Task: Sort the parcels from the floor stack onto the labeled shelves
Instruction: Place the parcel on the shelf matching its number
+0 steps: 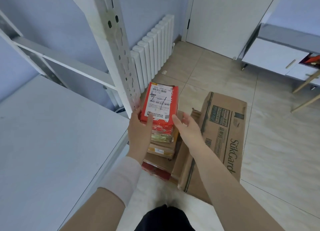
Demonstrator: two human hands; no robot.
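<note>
Red parcel (174,102) in left hand (138,129), stack (161,150) beneath mostly hidden, label (158,101) blurred

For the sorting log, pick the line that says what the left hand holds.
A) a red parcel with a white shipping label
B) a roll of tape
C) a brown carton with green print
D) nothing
A: the left hand grips the near left corner of the red parcel, thumb on its white label, while the right hand is open beside it.
</note>
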